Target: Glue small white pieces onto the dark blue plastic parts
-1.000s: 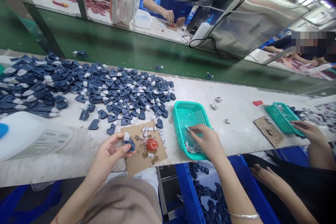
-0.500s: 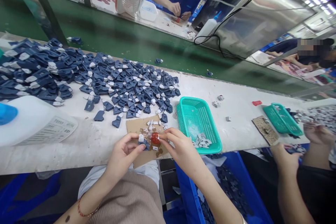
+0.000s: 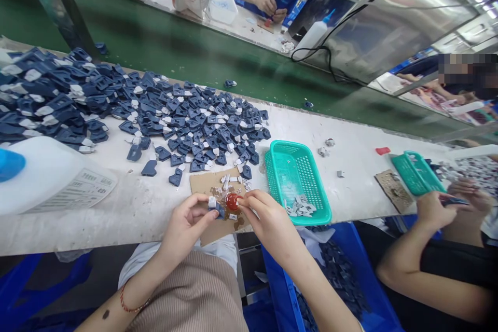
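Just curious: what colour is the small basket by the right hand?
Teal green basket, clearest in the head view.

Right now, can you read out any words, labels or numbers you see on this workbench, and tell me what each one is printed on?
Nothing here can be read.
Printed label on the white jug lying at the left: rows of small print, too blurred to read.
Blue parts, teal basket, cardboard sheet: no text visible.
The left hand and right hand meet over the red cap; no marking shows on it.

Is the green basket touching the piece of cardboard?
Apart. The head view shows bare white table between the green basket and the piece of cardboard.
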A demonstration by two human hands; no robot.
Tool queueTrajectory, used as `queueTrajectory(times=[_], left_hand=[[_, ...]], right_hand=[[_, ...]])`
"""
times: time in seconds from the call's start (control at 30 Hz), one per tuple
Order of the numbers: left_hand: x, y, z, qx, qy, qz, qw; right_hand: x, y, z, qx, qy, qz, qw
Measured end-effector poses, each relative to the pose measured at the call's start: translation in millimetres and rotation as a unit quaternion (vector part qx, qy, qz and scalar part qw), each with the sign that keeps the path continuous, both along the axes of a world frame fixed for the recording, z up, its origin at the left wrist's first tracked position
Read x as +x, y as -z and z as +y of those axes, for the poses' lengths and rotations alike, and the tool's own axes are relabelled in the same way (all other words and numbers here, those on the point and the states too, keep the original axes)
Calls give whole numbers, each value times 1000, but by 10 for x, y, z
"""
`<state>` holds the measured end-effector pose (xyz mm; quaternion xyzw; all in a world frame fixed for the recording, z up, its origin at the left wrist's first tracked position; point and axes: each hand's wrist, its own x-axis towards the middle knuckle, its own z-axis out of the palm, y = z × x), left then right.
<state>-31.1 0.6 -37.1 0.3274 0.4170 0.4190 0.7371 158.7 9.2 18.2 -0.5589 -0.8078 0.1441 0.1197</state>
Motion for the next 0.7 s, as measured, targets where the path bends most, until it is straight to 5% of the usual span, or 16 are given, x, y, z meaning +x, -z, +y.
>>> queueTrajectory(times=[0.3,0.43,0.6,0.7], left_hand=[[-5,-18,0,-7,0,-1,1000],[21,-51,0,-12,-2,1,1000],[50,-189,-2,-12,-4,-20,1000],[74,-305,-11,-13,-3,-45,999]], right_hand=[[-17,43,-41,9,38,18,999],[20,1,-8,-59,95,116,987],[64,-131,-59,-187,234,378,876],[-1,-199,-127,-219,263,463,817]])
